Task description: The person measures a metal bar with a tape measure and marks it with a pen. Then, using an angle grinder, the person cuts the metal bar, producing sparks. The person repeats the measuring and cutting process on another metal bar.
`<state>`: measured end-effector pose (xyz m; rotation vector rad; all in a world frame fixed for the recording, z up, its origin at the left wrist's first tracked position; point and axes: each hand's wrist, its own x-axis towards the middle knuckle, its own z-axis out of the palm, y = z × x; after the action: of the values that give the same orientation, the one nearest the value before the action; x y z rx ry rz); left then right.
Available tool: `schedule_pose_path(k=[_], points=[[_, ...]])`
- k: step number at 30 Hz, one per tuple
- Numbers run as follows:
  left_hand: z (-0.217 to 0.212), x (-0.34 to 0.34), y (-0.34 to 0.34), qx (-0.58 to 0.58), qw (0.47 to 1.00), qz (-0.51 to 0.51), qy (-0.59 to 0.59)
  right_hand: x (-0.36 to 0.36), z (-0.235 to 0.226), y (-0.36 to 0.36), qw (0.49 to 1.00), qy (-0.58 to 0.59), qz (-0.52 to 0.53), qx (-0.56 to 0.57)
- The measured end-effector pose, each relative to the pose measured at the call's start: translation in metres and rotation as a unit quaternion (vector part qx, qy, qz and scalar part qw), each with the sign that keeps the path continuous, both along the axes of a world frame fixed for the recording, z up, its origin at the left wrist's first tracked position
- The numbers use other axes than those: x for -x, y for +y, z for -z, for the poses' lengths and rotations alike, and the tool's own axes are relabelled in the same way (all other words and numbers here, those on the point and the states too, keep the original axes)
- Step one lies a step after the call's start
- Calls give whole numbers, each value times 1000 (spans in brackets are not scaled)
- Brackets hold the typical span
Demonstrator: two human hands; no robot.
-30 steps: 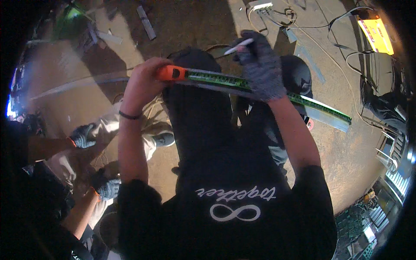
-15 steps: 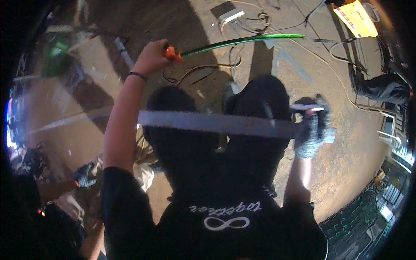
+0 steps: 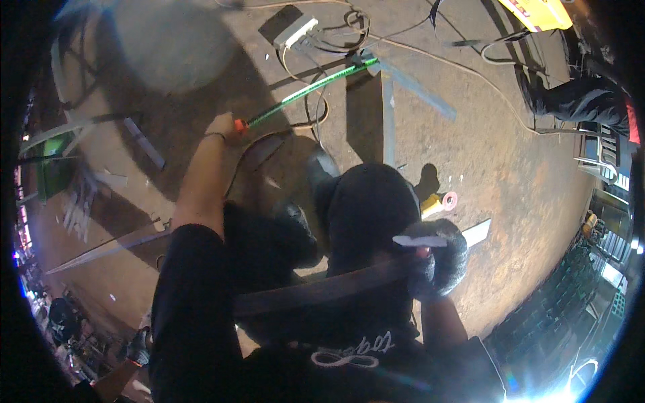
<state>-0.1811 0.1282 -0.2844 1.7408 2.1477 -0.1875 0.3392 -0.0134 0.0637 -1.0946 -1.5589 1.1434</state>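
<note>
The green tape measure with an orange case (image 3: 240,125) is in the bare left grip (image 3: 224,127), out ahead of the knees; that grip is clamped on the case, which is mostly hidden by the fingers. The thin green blade (image 3: 302,93) slants up and right above the brown floor (image 3: 517,235), its far end near 2 grey flat metal pieces; I cannot tell whether that end touches anything. The tape should be light and springy: fairly stiff along its length, yet apt to buckle or whip if pushed sideways. The case is the surest place to hold it; the blade's edges could be sharp and slick.

The right grip (image 3: 440,258), in a dark grey knitted glove, is clamped on a slim white pen-like tool (image 3: 418,240). A long, flat grey metal strip (image 3: 322,290) lies across the lap and passes behind this glove, its pale end showing beyond; how firmly the glove holds it I cannot tell. The strip looks rigid, probably heavier than the tape, with a smooth face that may slide on cloth. It would be steadiest held near both ends, or at 1 end with the thighs bearing the rest.
</note>
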Motion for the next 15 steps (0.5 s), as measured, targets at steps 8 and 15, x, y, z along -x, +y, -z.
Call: schedule_pose_path(k=[8,15], points=[[-274,-47,-3,53,978,186,-80,16,23,7,996,14,93,1],[-454,-64,-202,69,961,95,-252,23,18,-6,994,56,96,20]])
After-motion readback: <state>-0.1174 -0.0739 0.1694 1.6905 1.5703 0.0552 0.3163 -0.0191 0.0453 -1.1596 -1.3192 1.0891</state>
